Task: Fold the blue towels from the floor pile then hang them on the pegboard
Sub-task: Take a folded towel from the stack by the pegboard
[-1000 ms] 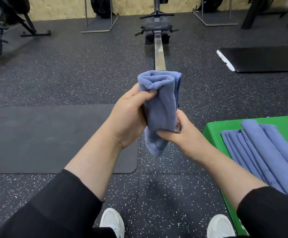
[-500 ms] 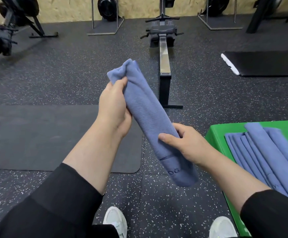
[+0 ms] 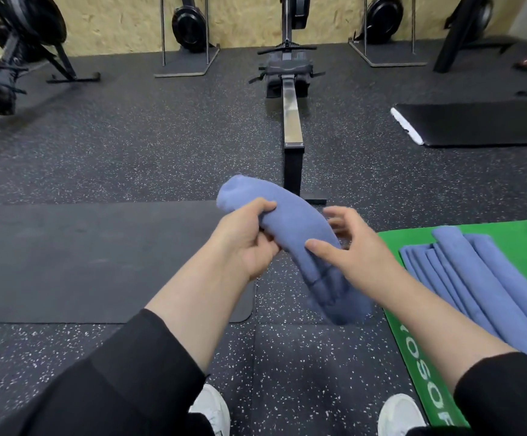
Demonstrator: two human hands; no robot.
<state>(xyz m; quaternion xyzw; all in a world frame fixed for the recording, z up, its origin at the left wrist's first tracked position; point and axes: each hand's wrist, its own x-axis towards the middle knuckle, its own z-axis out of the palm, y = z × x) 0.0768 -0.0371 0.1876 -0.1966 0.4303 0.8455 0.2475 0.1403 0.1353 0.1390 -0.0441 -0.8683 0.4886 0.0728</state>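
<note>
Nearest to us, two white shoes [image 3: 211,410] stand on the speckled black rubber floor [image 3: 303,372], and both forearms reach forward out of pushed-up black sleeves [image 3: 123,382].

Our left hand [image 3: 246,237] is turned palm-up, its fingers curled round the upper part of a blue towel [image 3: 299,243], with the thumb lying over the top of it. The towel is folded into a long, soft roll of nubby terry cloth; it slants from upper left to lower right, held in the air above the floor between our hands. Its lower end looks blurred and shows a stitched hem band.

Our right hand [image 3: 350,247] is beside the towel's middle with fingers spread and fairly straight; the thumb tip touches the cloth, while the other fingers stand apart behind it, gripping nothing.

To the right, a bright green mat [image 3: 413,357] with white lettering carries a fan of folded blue towels [image 3: 476,284], long flat strips overlapping side by side.

To the left lies a smooth dark grey mat [image 3: 82,262] with a rounded corner.

Farther out we see a rowing machine [image 3: 290,99] with a shiny metal rail, a black pad with a white edge [image 3: 476,124] at the right, and more black exercise machines against a pale chipboard wall [image 3: 123,23].
</note>
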